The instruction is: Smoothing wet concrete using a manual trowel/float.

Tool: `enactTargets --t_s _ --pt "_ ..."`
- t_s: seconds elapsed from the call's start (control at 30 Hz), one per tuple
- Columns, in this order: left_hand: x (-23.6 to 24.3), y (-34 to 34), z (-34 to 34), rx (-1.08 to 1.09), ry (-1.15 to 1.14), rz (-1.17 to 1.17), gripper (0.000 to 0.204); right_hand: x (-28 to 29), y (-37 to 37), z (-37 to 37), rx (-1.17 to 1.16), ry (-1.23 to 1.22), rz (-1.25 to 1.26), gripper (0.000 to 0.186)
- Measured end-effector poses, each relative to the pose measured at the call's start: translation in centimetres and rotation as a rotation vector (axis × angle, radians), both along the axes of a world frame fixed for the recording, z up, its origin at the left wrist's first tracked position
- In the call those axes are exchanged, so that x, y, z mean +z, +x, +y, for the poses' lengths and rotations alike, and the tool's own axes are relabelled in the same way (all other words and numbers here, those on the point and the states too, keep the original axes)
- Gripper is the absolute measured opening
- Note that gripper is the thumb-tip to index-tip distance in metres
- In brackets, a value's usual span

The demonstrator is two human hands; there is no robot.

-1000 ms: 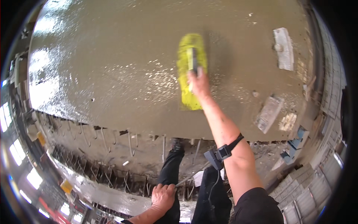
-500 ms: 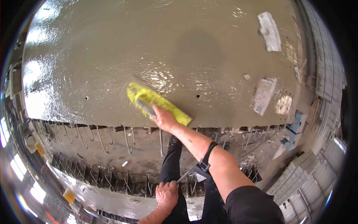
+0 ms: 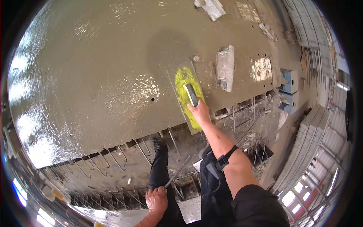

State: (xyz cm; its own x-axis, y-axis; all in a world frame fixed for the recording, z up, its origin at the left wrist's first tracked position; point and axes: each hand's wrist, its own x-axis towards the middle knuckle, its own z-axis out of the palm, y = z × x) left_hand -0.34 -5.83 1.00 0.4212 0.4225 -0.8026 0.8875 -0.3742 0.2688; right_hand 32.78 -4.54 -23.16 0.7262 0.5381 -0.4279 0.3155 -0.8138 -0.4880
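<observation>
My right hand (image 3: 198, 112) grips the handle (image 3: 191, 94) of a yellow, mortar-smeared float (image 3: 184, 78), which lies on the wet grey concrete surface (image 3: 94, 64) near its lower edge. My left hand (image 3: 155, 201) has its fingers curled at my left leg (image 3: 159, 170). A thin bar (image 3: 177, 172) slants up from beside those fingers; whether they hold it is unclear. A pale flat plate (image 3: 225, 68) sits right of the float, and another with a knob (image 3: 211, 9) sits farther up.
Bent steel bars (image 3: 121, 164) jut from the slab's lower edge over a dirty trough (image 3: 102, 181). Blue-grey metal blocks (image 3: 287, 100) stand beyond the right end, near stacked grey panels (image 3: 302, 143).
My right hand has swept the float left and downward, then rightward again, turning it from slanted to nearer upright. The view has turned, tilting the slab's edge; my left hand stays by my leg.
</observation>
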Motion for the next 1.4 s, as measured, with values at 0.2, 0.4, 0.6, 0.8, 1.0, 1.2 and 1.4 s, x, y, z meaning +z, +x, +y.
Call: enactTargets --t_s 0.2,0.4,0.6,0.8,1.0,1.2,1.4 --pt "-0.3 0.1 -0.5 -0.066 0.006 0.011 0.015 0.5 2.1 -3.2 -0.38 -0.022 0.041 0.039" --pt "-0.1 1.1 -1.3 -0.127 0.079 -0.012 0.012 -0.7 5.2 -0.9 -0.278 0.007 0.123 0.045" --pt "-0.1 0.6 -1.9 -0.105 0.008 0.039 0.014 -0.7 3.0 -5.4 -0.182 -0.092 0.16 0.047" --pt "-0.3 0.6 -1.4 -0.167 0.105 0.015 0.012 0.0 -0.8 -10.0 -0.226 -0.026 0.185 0.046" --pt "-0.4 0.4 -1.6 -0.204 0.119 0.018 0.012 1.9 -5.4 -4.1 0.319 -0.042 0.306 0.033" --pt "-0.1 1.8 -2.4 -0.211 0.092 0.071 0.013 1.9 -3.0 -11.6 0.205 -0.034 0.188 0.038" --pt "-0.6 2.6 -4.3 -0.288 0.198 0.11 0.013 6.2 7.0 -29.6 -0.432 -0.298 0.076 0.054"
